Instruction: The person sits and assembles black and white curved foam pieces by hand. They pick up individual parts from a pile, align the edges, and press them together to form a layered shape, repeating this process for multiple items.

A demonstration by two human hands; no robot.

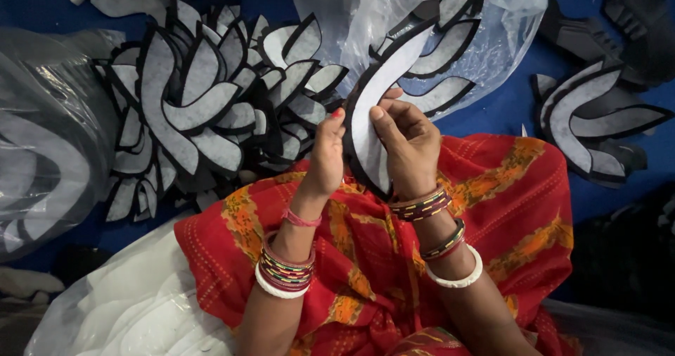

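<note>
A blue floor cloth (492, 113) lies under everything. Above a red lap (365, 257), both hands pinch one curved grey piece with a black rim (373, 110): the left hand (325, 155) on its left edge, the right hand (408, 141) on its right. A heap of like pieces (204, 103) crowds the left; a plastic bag (422, 25) lies just behind

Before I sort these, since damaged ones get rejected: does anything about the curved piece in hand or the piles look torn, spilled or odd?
Nothing stands out. The curved piece, held by left hand and right hand, looks intact.
</note>
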